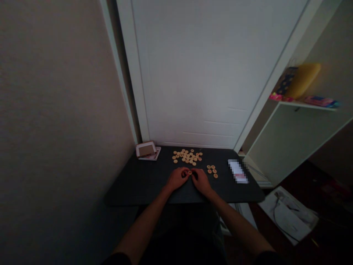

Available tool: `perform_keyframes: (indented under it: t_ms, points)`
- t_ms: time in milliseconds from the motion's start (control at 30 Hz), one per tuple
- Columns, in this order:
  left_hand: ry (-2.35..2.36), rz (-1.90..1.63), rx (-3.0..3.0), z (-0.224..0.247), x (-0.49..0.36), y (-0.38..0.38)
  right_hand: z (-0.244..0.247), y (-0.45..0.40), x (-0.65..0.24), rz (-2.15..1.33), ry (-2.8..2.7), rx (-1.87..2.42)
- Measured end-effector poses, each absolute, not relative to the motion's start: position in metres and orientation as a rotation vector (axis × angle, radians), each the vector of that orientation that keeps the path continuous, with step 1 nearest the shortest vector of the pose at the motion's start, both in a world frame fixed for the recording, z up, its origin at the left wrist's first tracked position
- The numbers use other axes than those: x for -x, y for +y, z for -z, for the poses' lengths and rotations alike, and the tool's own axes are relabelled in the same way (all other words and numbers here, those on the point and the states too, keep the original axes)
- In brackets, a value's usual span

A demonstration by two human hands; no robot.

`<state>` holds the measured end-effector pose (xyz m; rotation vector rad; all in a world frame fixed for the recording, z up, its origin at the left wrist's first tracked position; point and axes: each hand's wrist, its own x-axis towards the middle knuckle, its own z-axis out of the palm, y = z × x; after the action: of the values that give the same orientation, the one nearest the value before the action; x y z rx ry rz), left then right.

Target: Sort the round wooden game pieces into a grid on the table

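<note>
My left hand (178, 178) and my right hand (202, 180) meet near the middle of the dark table. A round wooden Chinese chess piece (190, 172) with a mark on its face is held between their fingertips. Fingers of both hands are curled inward around it. Just beyond lies a loose scatter of pale Chinese chess pieces (188, 157), some face up with marks, others looking plain. To the right of my right hand, several marked pieces (211, 171) form a small separate group, laid out roughly in two columns.
The dark table (127, 187) stands against a white door (193, 73). An open box with its lid (147, 150) sits at the back left. A blurred-out phone-like object (237, 171) lies at the right. Beyond are a cabinet (300, 136) and a white bin (289, 215) on the floor.
</note>
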<state>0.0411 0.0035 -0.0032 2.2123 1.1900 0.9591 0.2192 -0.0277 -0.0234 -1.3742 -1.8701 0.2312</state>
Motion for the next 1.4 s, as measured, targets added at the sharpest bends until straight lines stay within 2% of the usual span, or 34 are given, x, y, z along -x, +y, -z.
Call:
perform_keyframes:
  t_ms: [500,1400]
  points:
    - [1.309,-0.924,-2.415,-0.005,-0.041,-0.002,0.025,-0.025,-0.219,-0.085,-1.853,1.4]
    - [1.193,-0.929,-2.415,0.005,-0.038,0.006,0.03,-0.022,-0.223,-0.129,-1.912,1.367]
